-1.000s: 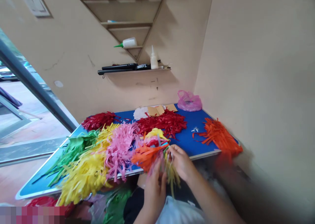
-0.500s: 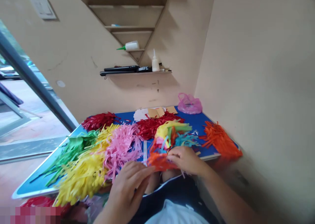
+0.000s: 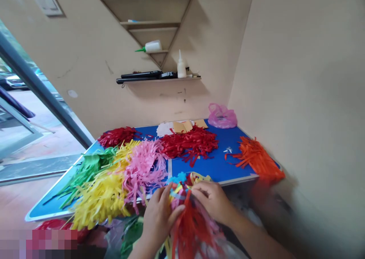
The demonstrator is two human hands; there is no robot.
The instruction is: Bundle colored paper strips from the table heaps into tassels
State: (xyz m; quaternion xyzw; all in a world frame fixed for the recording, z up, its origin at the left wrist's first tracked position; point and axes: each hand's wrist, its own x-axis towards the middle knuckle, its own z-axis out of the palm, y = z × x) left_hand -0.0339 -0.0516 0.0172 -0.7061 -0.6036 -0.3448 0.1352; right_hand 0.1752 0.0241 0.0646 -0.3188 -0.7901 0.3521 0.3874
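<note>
My left hand (image 3: 158, 217) is curled round the left side of a bundle of coloured strips (image 3: 192, 223), thumb across it, and my right hand (image 3: 213, 202) pinches the gathered part narrowly from the right. The bundle is at the near edge of the blue table (image 3: 212, 168), in front of me, its orange strips hanging down.

On the table's left half, green strips (image 3: 88, 168) lie outermost, then yellow strips (image 3: 99, 198) spilling over the near edge, then pink strips (image 3: 145, 164). One red pile (image 3: 118, 136) sits at the far left, and a larger red heap (image 3: 191, 141) lies across the far middle. Just behind that heap are white papers (image 3: 164, 130) and tan cards (image 3: 182, 127). A pink plastic bag (image 3: 222, 116) stands in the far right corner; nearer, small white bits (image 3: 228, 150) lie left of an orange pile (image 3: 259, 158) that droops off the right end.

On the far wall, a narrow shelf (image 3: 162, 81) carries black objects (image 3: 141, 76), too unclear to identify, and an upright white bottle (image 3: 181, 68). Above it, a green-tipped bottle (image 3: 153, 46) lies sideways in a triangular shelf unit (image 3: 154, 24). A plain wall (image 3: 308, 80) closes the right side; at left, a slanting metal frame (image 3: 42, 73) borders daylight outside.
</note>
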